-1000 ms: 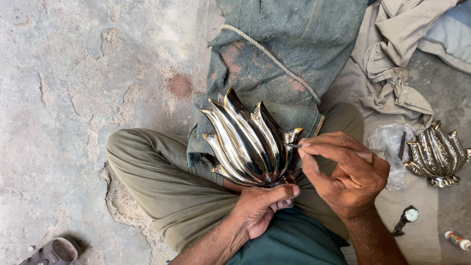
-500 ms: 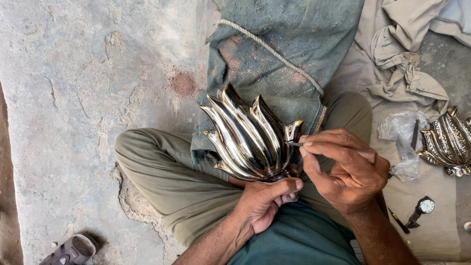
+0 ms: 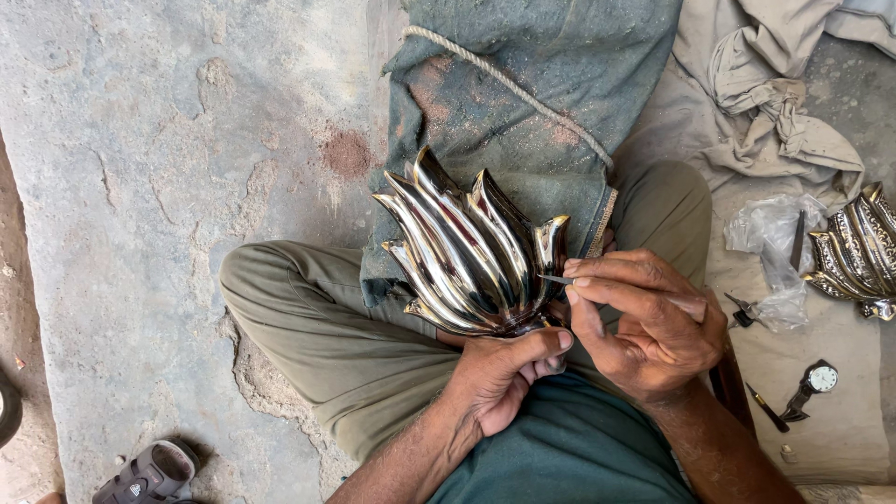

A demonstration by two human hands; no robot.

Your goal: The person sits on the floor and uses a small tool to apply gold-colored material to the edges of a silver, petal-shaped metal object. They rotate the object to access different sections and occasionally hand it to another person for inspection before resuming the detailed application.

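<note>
- At the lower left of the frame, a grey strapped sandal (image 3: 149,474) lies on the cracked grey concrete floor (image 3: 140,187).
- Just right of it, the person's bent leg in olive trousers (image 3: 308,317) crosses the lower middle.
- In the centre, a shiny silver-coloured metal lotus-shaped piece with pointed, ribbed petals (image 3: 467,252) rests on the lap, petals aimed at the upper left.
- The left hand (image 3: 499,378), just below it, is cupped around its base, thumb pressed along the underside.
- Behind it, a dusty grey-green cloth (image 3: 523,84) edged with pale rope spreads towards the top centre.
- The right hand (image 3: 644,322), right of centre, has its fingers drawn together, pinching a thin dark metal tool (image 3: 557,279) whose tip touches the piece's right-hand edge.
- Further right, crumpled clear plastic (image 3: 770,252) lies on a beige sheet (image 3: 840,420), with a wristwatch (image 3: 815,385) below it.
- At the right edge, a second shiny metal petalled piece (image 3: 863,252) lies partly cut off.
</note>
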